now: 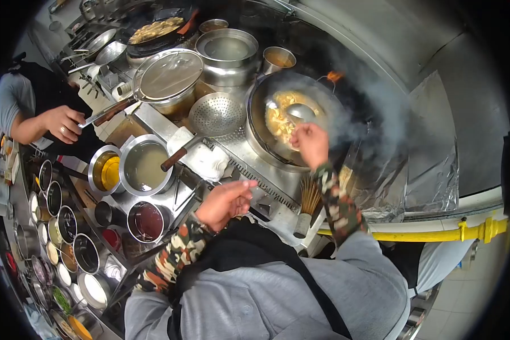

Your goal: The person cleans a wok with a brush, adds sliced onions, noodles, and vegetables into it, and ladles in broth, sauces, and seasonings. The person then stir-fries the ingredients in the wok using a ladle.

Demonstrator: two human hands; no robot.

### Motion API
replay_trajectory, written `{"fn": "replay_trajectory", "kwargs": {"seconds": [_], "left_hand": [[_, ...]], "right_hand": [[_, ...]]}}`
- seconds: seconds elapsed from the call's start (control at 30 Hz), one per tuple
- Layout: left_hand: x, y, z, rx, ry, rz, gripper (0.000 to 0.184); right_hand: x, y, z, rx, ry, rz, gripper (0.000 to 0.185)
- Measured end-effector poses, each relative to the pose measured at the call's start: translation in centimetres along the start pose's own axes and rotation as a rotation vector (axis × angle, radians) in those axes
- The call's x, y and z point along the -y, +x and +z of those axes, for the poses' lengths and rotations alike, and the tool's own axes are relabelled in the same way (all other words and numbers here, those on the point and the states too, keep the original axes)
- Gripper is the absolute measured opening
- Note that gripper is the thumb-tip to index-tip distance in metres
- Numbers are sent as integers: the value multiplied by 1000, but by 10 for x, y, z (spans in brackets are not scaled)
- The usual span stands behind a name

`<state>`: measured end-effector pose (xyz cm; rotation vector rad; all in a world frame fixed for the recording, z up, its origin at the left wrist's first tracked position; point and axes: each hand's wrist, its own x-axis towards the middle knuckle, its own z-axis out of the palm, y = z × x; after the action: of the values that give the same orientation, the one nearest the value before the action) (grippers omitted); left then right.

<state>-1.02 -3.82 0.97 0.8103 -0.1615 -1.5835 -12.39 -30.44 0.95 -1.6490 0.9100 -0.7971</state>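
Grey shirt fills the foreground. Left hand is loosely open, seemingly empty, by the front edge of the stove. At its right end, right hand, fingers narrowed, is beside a ladle in a wok; grip unclear. Ladle likely stiff, hot-bowled; best held by its handle.

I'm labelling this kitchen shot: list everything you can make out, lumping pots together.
Near wok: one, dark, right of centre
Far wok: one, dark, top
Food: two heaps, yellow-brown, one per wok
Ladle: one, silver, in near wok
Flame: one, orange, behind near wok
Skimmer: one, silver, centre
Strainer: one, silver, left of skimmer
Pots: many, mostly silver, left and top
Cloth: count unclear, white, below skimmer
Brush: one, tan, below near wok
Foil: count unclear, silver, right
Pipe: one, yellow, lower right
Co-worker's hand: one, grey sleeve, left
Left hand: one, camouflage sleeve, below cloth
Right hand: one, camouflage sleeve, over near wok
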Motion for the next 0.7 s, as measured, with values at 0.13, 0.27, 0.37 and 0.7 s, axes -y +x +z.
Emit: {"fn": "replay_trajectory", "kwargs": {"seconds": [0.13,0.27,0.37,0.7], "left_hand": [[14,-28,-18,-151,191,59,34],[31,-66,-50,-342,176,117,32],[48,-84,-76,-422,123,198,30],[70,-105,-86,-561,58,338,31]], "right_hand": [[-79,68,-8,-83,23,318,10],[-104,78,-5,15,-109,344,12],[-179,106,-14,222,-478,24,14],[-83,72,-40,39,160,504,14]]}}
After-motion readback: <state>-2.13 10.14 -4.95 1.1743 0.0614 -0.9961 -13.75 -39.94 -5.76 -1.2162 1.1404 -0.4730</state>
